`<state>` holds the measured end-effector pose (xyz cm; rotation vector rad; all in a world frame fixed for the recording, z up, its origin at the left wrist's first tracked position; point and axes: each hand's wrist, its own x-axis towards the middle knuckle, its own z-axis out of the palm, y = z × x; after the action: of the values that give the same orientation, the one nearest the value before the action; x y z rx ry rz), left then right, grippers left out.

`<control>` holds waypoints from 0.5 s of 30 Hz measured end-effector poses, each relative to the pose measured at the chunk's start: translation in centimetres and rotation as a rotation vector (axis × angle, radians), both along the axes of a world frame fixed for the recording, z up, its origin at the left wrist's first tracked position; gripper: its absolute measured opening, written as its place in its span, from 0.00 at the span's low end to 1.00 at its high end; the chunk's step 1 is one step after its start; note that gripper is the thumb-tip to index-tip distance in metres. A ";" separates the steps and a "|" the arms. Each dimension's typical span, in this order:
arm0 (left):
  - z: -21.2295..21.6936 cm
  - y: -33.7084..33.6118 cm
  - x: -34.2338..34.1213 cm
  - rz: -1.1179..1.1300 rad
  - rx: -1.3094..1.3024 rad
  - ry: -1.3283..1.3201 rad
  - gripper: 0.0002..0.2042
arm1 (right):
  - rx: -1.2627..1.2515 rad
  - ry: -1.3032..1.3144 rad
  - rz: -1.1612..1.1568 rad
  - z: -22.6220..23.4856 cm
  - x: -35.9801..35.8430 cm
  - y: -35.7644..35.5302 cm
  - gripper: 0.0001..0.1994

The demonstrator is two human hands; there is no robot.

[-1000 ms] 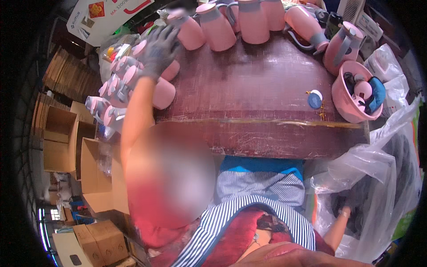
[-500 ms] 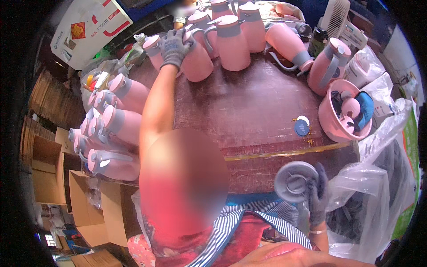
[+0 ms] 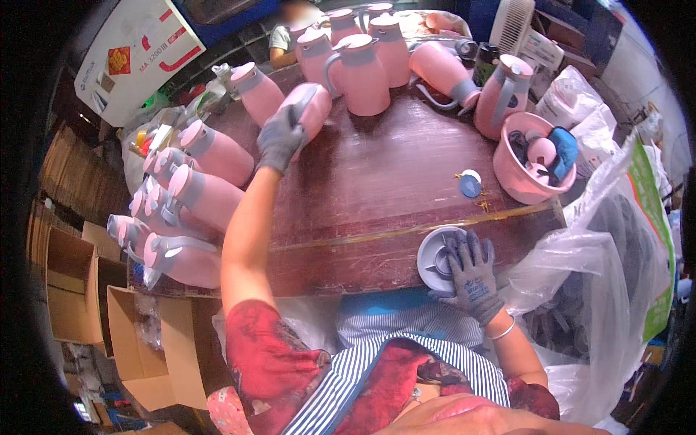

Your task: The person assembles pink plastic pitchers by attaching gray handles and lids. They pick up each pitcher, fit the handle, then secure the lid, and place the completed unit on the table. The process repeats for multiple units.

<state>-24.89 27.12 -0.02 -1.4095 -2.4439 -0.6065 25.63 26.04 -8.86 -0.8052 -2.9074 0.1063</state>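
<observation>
My left hand (image 3: 281, 138), in a grey glove, is stretched out over the brown table (image 3: 377, 188) and grips a pink jug body (image 3: 310, 109) that leans toward me. At the table's near edge my right hand (image 3: 470, 272), also gloved, holds a round grey lid (image 3: 437, 257). Several upright pink jugs with grey lids and handles (image 3: 362, 69) stand at the far side of the table. More pink jugs (image 3: 192, 196) lie on their sides in a pile along the left edge.
A pink bowl (image 3: 518, 185) with small parts stands at the right, and a small blue disc (image 3: 470, 185) lies beside it. Clear plastic bags (image 3: 602, 275) hang at the right. Open cardboard boxes (image 3: 80, 290) sit on the floor at left. Another person (image 3: 286, 32) sits beyond the table.
My left hand has drawn a pink jug body back from the far row and tipped it toward me. My right hand has brought the grey lid up to the table's near edge.
</observation>
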 end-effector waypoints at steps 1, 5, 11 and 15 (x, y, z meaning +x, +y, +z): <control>0.4 -2.2 1.3 -0.046 0.153 -0.058 0.22 | 0.012 -0.020 0.021 -0.4 0.5 -0.2 0.46; -1.4 -13.8 6.4 -0.236 0.740 -0.655 0.16 | -0.082 0.211 0.034 -2.9 1.7 -0.8 0.38; 0.6 -28.4 19.8 -0.169 0.709 -1.221 0.16 | -0.991 1.043 -0.001 1.7 -0.2 -4.5 0.31; 0.3 -31.0 24.4 -0.196 0.849 -1.491 0.17 | -1.030 1.078 0.186 5.5 -0.2 -9.3 0.47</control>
<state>-0.48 -3.83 0.28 -0.8007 -2.0144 -3.0743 25.42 16.79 -3.39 -0.3182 -1.7261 1.5539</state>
